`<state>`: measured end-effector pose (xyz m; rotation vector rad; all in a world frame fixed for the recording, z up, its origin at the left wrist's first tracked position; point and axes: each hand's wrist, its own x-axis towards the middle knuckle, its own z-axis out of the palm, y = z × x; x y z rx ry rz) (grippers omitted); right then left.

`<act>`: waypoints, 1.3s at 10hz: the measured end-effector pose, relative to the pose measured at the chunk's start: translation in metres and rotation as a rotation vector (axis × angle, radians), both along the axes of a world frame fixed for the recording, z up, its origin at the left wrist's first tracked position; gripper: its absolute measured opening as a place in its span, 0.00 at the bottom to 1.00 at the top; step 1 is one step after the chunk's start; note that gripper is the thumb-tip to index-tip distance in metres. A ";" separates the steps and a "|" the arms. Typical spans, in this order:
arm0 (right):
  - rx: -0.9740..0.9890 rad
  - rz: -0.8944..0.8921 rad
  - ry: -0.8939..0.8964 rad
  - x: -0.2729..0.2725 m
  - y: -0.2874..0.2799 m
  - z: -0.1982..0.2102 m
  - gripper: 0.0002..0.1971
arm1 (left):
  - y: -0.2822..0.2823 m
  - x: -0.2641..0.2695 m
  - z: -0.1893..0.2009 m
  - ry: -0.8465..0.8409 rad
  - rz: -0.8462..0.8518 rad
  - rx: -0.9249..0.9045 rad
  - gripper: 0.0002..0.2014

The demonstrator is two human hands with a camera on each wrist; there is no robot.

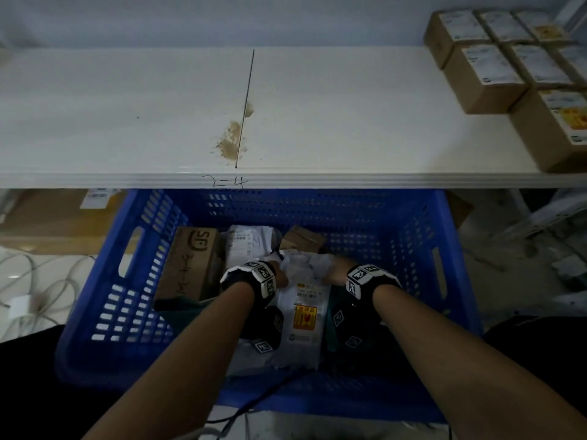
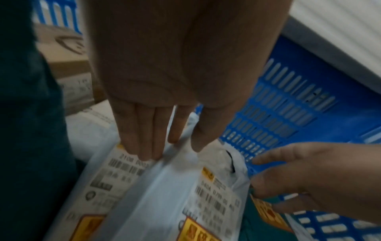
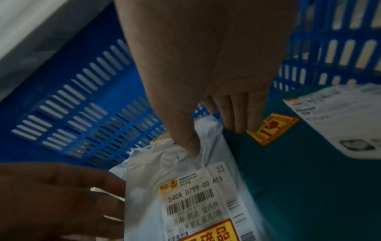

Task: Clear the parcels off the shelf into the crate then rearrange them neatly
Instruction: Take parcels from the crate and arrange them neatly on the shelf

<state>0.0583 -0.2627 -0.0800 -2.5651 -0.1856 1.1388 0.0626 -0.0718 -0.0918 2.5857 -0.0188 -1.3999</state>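
The shelf (image 1: 286, 115) spans the top of the head view, bare across the middle, with brown boxes (image 1: 495, 65) stacked at its 2 o'clock corner (whether those count among the parcels to be cleared I cannot say). Below it the blue crate (image 1: 413, 236) fills the centre. Inside, a cardboard box (image 1: 190, 258) stands at 9 o'clock, a white bag (image 1: 244, 242) and a small brown box (image 1: 301, 238) lie toward 12, and a teal parcel (image 3: 288, 179) lies at 3 o'clock on the floor of the crate.

The white mailer (image 1: 301, 309) sits mid-crate, its long axis running from 6 to 12 o'clock in the head view. A second labelled mailer (image 2: 107, 184) lies just beside it on the left.

Both hands are at the mailer's far end. The left hand (image 2: 164, 91) has straight, close-set fingers (image 2: 144, 138) laid on the top edge. The right hand (image 3: 210, 73) has its thumb (image 3: 189, 140) pressed onto the crumpled corner, with its other fingers reaching down past the edge toward the teal parcel; whether they pinch the mailer from behind I cannot tell.

By my reading this is the rearranging stage. The mailer extends from the fingertips back toward the person, equally near both hands, so the next shift probably wants both working together.
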 end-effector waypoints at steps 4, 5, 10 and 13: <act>0.214 -0.467 0.097 -0.001 -0.013 -0.023 0.13 | -0.007 -0.015 0.004 -0.093 0.161 -0.054 0.29; 0.278 -0.549 0.034 0.000 -0.024 -0.029 0.17 | -0.009 -0.017 0.006 -0.057 0.242 -0.075 0.33; 0.462 -0.788 -0.072 0.007 -0.025 0.021 0.11 | 0.117 0.041 0.030 -0.221 0.805 -0.319 0.26; 0.245 -0.548 -0.044 0.006 -0.028 0.005 0.09 | 0.180 0.037 0.020 -0.349 1.083 -0.238 0.27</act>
